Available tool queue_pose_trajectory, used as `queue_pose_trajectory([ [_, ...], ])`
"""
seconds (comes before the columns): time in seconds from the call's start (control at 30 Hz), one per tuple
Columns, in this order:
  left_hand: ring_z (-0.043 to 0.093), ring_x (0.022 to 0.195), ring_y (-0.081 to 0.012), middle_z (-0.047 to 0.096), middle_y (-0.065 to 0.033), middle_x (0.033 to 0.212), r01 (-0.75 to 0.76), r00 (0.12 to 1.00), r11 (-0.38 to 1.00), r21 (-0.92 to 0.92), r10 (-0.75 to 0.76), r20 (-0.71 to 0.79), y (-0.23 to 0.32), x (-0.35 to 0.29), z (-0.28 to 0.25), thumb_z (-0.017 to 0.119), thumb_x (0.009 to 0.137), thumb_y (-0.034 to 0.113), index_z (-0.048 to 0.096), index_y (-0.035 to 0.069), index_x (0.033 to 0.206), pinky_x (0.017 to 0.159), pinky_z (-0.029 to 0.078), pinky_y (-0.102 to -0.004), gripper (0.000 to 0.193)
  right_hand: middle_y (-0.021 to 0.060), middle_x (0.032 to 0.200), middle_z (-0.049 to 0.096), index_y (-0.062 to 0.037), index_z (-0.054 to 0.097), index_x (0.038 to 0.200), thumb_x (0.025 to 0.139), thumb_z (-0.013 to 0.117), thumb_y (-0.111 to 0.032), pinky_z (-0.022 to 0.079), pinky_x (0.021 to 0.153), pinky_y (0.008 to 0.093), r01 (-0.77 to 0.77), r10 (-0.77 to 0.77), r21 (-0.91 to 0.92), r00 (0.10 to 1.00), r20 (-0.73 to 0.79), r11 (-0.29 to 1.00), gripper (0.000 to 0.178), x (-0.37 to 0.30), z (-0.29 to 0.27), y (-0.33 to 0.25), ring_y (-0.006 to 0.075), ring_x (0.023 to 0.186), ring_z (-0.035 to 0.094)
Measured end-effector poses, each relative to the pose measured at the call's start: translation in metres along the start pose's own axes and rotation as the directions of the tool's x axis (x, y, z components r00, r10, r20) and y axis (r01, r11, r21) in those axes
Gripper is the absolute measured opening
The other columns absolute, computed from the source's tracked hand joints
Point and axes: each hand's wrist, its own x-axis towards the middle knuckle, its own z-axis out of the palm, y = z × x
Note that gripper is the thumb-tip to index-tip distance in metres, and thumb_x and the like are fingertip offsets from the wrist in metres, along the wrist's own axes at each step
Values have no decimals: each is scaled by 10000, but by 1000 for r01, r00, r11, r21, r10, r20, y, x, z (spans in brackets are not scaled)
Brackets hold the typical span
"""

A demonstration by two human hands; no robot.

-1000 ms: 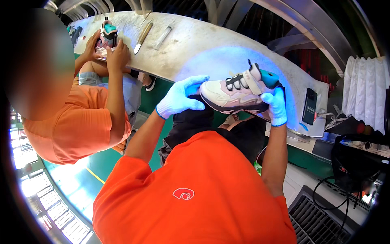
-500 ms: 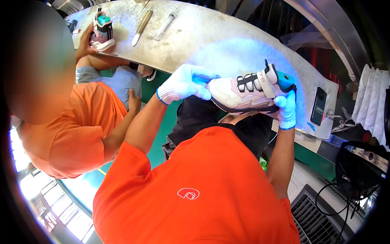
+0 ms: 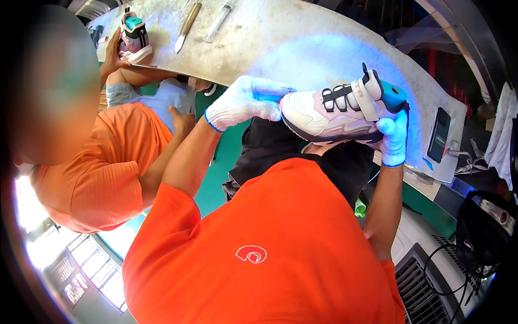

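Observation:
A white and pale pink sneaker (image 3: 329, 116) with black laces, a strap and a dark sole is held sideways above my lap, its toe to the left. A teal insert (image 3: 394, 96) fills its collar. My right hand (image 3: 394, 139), in a white knit glove, grips the heel, thumb on the near side. My left hand (image 3: 245, 102), gloved too, is at the toe with fingers stretched along its far side and the thumb apart near the tip; whether it presses on the shoe is unclear. Bluish light falls on both gloves.
Beyond the shoe curves a pale, stained worktable (image 3: 324, 24). On it lie a knife (image 3: 188, 28), a syringe-like tube (image 3: 218, 23) and, at right, a dark phone (image 3: 439, 135). At left, a co-worker in orange (image 3: 108, 162) holds a similar shoe (image 3: 135, 39). A black fan-like object (image 3: 480, 237) stands lower right.
The sneaker and my right hand have shifted to the right in view, as have the phone and table edge. The toe now sits slightly farther from my left palm.

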Motion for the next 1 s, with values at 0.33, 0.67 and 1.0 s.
queue_pose_trajectory([
  [0.33,738,1238,-203,774,-168,1372,17,999,992,-122,-23,-42,-4,-1,7,887,831,-35,717,-79,1424,1067,597,-337,618,123,1357,741,34,635,1481,687,899,-133,616,1038,411,-52,52,24,999,-9,998,853,-2,5,-5,245,1189,736],
  [0.67,741,1249,-260,775,-178,1363,-52,959,976,-212,-10,-283,-23,-12,34,837,765,-7,739,-113,1371,1128,559,-389,623,138,1314,761,52,667,1435,666,904,-121,631,1016,417,-36,36,6,997,-65,999,824,-10,-3,16,261,1161,754],
  [1.0,689,1297,-185,710,-119,1470,-96,995,922,374,90,33,16,3,32,918,801,-5,599,-51,1571,1082,581,-353,835,75,1299,753,20,681,1440,815,858,-172,597,1008,362,89,-89,14,996,-14,996,677,6,24,-19,197,1127,727],
])
